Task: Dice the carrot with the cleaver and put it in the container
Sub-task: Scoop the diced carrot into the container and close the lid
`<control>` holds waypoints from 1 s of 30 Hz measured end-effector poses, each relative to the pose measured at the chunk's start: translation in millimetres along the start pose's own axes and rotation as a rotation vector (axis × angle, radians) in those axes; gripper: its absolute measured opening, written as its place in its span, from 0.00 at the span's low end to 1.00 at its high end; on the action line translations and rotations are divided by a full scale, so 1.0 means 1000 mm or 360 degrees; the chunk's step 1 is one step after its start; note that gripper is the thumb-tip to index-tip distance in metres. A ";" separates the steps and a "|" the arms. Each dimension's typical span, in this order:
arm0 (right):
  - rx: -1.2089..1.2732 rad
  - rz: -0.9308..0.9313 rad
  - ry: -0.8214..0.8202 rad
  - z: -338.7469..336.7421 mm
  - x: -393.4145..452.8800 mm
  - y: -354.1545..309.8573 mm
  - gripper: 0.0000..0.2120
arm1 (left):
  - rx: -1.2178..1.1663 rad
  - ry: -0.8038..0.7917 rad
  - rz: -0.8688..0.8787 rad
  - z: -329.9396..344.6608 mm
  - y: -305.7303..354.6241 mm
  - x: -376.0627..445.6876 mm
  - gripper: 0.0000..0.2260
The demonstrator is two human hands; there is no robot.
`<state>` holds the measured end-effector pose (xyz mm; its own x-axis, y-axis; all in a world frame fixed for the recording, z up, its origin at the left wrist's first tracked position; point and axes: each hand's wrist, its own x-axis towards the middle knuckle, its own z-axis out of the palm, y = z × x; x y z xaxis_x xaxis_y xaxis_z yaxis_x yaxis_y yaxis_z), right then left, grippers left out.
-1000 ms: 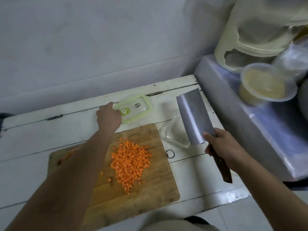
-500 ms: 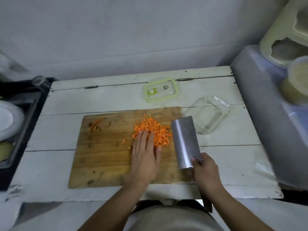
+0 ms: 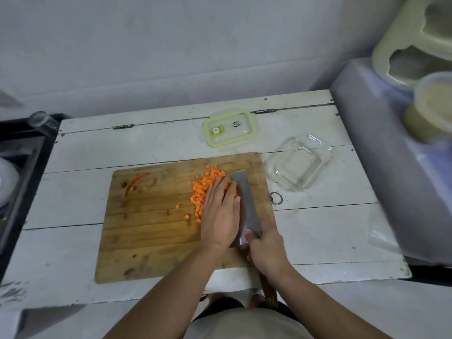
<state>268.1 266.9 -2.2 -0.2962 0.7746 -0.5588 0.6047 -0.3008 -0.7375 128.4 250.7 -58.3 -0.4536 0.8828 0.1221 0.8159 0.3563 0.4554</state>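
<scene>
A heap of diced carrot [image 3: 205, 187] lies on the right half of the wooden cutting board [image 3: 151, 226]. My left hand [image 3: 220, 211] lies flat with straight fingers on the heap, pressing the dice against the cleaver [image 3: 247, 206]. The cleaver's blade rests low on the board just right of the heap. My right hand [image 3: 265, 250] grips its wooden handle, which sticks out below the wrist. An empty clear glass container [image 3: 302, 162] sits on the table right of the board. Part of the heap is hidden under my left hand.
The container's green-rimmed lid [image 3: 230, 129] lies behind the board. A small metal ring [image 3: 276, 198] sits by the board's right edge. Carrot peel scraps [image 3: 133, 184] lie at the board's far left. A covered grey unit [image 3: 396, 167] with tubs stands at the right; a dark rack [image 3: 17, 167] at the left.
My left hand came back from the lid to the carrot heap and now pushes it against the blade. The cleaver dropped from the air onto the board beside the dice.
</scene>
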 end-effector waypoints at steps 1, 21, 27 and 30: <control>0.0037 0.0011 0.0002 0.000 -0.002 -0.001 0.05 | -0.0019 0.0005 0.0028 0.001 -0.001 -0.001 0.20; 0.0463 0.0063 0.0128 -0.082 -0.017 -0.022 0.06 | -0.0385 0.0219 0.0420 -0.005 0.083 0.046 0.19; 0.0419 0.0126 0.0381 -0.141 0.007 -0.021 0.06 | -0.0490 0.0089 0.0547 0.030 0.149 0.090 0.22; 0.0427 0.0181 0.0435 -0.159 0.024 -0.017 0.06 | -0.0547 -0.0012 0.0533 0.053 0.166 0.105 0.23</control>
<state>368.2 379.1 57.2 -0.0093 0.8366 -0.5477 0.3967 -0.4997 -0.7700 235.0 418.8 -16.6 -0.1824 0.9343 0.3063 0.7504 -0.0689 0.6574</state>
